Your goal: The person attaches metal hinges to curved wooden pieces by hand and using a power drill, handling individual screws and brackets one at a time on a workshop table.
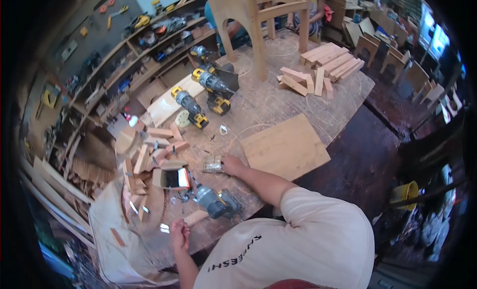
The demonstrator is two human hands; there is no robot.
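My right hand point(230, 165) reaches across the worktable point(348, 107), gripping a small clear plastic case point(212, 164). My left hand point(180, 232) is curled near the front edge, beside a short wooden piece point(195, 218); whatever it may hold is too small to make out. A grey drill point(214, 202) lies between my hands, behind that piece, next to an open box point(171, 178) with dark contents. A flat wooden board point(285, 147) rests right of my right hand.
Yellow-black drills point(211, 87), loose wood offcuts point(141, 162) and stacked wooden slats point(333, 60) are on the table. A wooden furniture frame point(256, 20) stands at the back, with two other people point(318, 10) partly behind it. A yellow bucket point(405, 194) sits below right.
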